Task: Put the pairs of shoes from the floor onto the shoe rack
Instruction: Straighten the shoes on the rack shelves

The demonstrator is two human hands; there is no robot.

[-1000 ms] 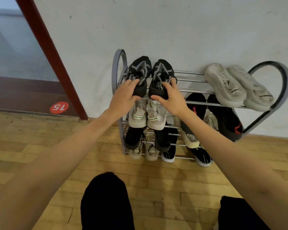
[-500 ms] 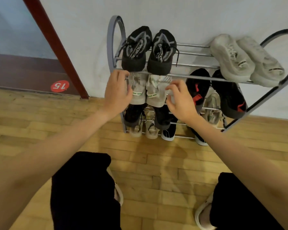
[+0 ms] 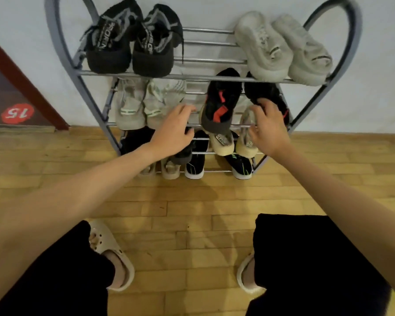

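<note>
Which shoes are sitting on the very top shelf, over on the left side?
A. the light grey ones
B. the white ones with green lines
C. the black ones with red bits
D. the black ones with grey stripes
D: the black shoes with grey stripes sit at the left end of the shoe rack's top shelf, while the light grey pair is at the right end.

two bare hands reach toward the second shelf of a grey shoe rack (image 3: pixel 62 53): the left hand (image 3: pixel 172 131) beside a black-and-red shoe (image 3: pixel 221 103), the right hand (image 3: pixel 268 128) touching its partly hidden mate (image 3: pixel 260 92), fingers loosely curled.
</note>
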